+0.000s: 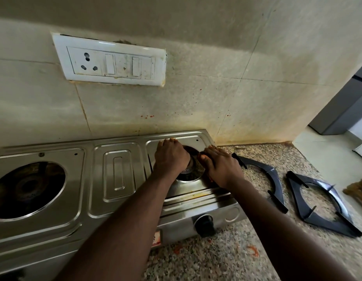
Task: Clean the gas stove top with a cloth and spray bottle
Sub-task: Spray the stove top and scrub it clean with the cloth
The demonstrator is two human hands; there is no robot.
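Observation:
The steel two-burner gas stove (pixel 115 171) stands against the tiled wall with both pan supports off. My left hand (pixel 171 157) lies palm down over the left rim of the right burner (pixel 191 173), fingers reaching the stove's far edge. On the burner's right side my right hand (pixel 220 165) also lies flat, its thumb at the rim of the opening. I see nothing held in either hand. The left burner (pixel 28 187) sits bare in its dark opening. No cloth or spray bottle is in view.
Two black pan supports (pixel 271 179) (pixel 326 201) lie on the speckled granite counter (pixel 226 256) right of the stove. A black knob (pixel 204 224) sticks out of the stove front. A white switchboard (pixel 111 61) hangs on the stained wall. A grey appliance (pixel 346 106) stands far right.

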